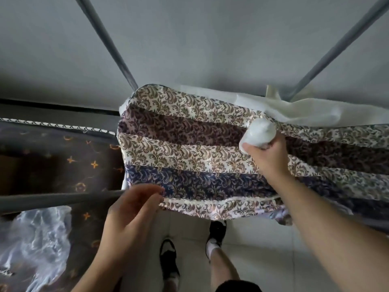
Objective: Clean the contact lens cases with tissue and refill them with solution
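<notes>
Head view: the right hand [266, 153] clutches a white wad, probably tissue [260, 131], over the patterned bedding [185, 148]; the left hand [134, 209] hovers relaxed, holding nothing. No lens cases are visible. The wad could slip from a loosened hold and drop into the folds.

Metal-framed bunk [63, 198] with patterned striped bedding [189, 154], white cloth [294, 110] at its far edge.

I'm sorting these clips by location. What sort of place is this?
Probably a bedroom or dormitory room: a patterned bedsheet spread over a raised bed, grey metal frame poles rising from it, and a tiled floor below. The right hand grips a white bundle.
</notes>
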The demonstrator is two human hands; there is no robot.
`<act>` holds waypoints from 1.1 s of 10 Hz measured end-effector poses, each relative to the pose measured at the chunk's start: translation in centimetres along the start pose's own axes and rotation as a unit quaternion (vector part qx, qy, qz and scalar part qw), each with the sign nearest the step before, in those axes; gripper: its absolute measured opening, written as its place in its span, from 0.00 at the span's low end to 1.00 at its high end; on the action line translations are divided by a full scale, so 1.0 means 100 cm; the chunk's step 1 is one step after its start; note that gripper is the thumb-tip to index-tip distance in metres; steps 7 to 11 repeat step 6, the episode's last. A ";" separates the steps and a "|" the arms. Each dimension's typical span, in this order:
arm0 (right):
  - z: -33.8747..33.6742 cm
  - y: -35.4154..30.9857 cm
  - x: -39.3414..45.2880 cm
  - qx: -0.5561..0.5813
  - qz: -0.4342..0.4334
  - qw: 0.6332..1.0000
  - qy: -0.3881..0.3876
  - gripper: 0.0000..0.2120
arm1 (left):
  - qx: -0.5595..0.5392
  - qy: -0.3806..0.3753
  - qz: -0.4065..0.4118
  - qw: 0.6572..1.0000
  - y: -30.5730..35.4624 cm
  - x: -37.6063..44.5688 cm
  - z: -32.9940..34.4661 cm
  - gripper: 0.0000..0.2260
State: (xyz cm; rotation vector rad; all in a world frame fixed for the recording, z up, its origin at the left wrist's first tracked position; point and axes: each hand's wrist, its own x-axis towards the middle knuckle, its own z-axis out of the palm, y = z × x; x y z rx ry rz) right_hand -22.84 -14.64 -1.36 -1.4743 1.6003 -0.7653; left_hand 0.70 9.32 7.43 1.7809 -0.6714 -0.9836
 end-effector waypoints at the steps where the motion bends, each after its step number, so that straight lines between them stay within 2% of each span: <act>1: 0.027 0.042 0.052 -0.004 0.054 0.998 0.022 0.33 | -0.001 0.021 -0.006 1.000 -0.019 0.030 0.017 0.10; 2: 0.045 0.080 0.086 -0.023 0.073 0.997 0.030 0.34 | -0.014 0.034 -0.011 0.999 -0.037 0.057 0.034 0.07; 4: 0.063 0.129 0.108 -0.037 0.057 0.997 0.026 0.34 | -0.043 0.043 -0.001 0.998 -0.058 0.080 0.048 0.09; 6: 0.057 0.132 0.103 -0.025 0.095 0.995 0.002 0.43 | -0.030 0.049 0.013 0.998 -0.042 0.071 0.044 0.09; 11: 0.057 0.132 0.103 -0.025 0.095 0.995 0.002 0.43 | -0.030 0.049 0.013 0.998 -0.042 0.071 0.044 0.09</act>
